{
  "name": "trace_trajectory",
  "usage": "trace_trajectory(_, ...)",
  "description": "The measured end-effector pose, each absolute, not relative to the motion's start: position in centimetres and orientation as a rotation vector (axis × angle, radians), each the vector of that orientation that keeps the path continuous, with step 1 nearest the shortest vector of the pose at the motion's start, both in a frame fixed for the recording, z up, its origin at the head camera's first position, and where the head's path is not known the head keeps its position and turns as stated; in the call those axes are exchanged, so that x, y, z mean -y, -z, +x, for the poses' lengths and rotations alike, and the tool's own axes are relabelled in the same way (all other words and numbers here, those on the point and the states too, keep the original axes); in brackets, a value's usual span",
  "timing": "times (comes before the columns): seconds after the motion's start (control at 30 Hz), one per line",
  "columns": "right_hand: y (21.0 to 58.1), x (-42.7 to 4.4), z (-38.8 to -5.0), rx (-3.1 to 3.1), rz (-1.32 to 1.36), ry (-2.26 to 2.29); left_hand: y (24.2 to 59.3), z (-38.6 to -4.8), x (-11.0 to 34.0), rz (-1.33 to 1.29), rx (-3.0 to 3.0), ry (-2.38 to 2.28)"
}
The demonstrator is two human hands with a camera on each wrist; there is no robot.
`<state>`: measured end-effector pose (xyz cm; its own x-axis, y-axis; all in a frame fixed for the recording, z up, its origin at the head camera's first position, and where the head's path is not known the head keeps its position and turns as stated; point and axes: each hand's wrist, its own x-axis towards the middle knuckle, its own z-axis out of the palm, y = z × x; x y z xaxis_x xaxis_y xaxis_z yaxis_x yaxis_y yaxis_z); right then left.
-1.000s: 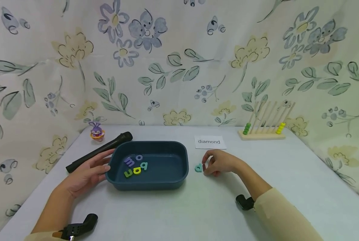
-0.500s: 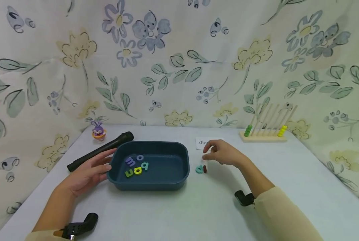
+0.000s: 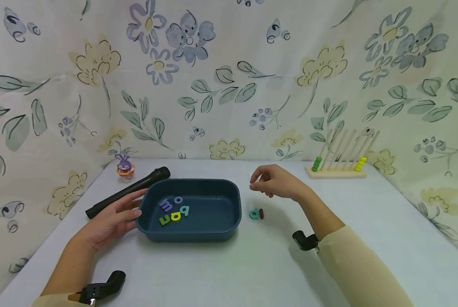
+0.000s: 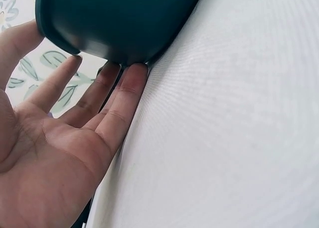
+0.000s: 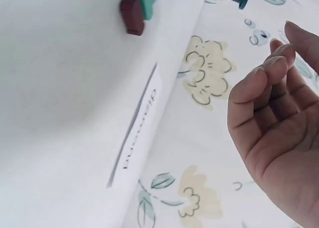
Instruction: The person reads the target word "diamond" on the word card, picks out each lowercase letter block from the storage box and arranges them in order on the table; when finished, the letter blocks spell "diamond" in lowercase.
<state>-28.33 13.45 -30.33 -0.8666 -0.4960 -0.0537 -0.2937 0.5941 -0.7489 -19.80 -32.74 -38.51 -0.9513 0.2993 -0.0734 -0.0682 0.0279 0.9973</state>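
On the desk (image 3: 221, 273), a card (image 5: 137, 128) reads "diamond"; in the head view the empty, loosely bent right hand (image 3: 275, 182) mostly hides it. The left hand (image 3: 112, 220), fingers extended, touches the blue tray (image 3: 213, 215); right of the tray, a teal letter (image 5: 148, 8) lies just beside an unreadable dark-red piece (image 5: 132, 16).

a pale cloth (image 3: 229, 117) with printed flowers (image 3: 158, 65) and leaves (image 3: 224, 75) hung behind the white tabletop (image 3: 229, 273), evenly lit.
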Motion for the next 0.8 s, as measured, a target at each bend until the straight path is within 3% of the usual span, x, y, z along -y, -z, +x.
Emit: trace_trajectory(0.8,27.1,-8.3,-30.3,-2.442,-0.836,1.055,38.3,-19.6,32.6,0.22,-2.099,-1.964)
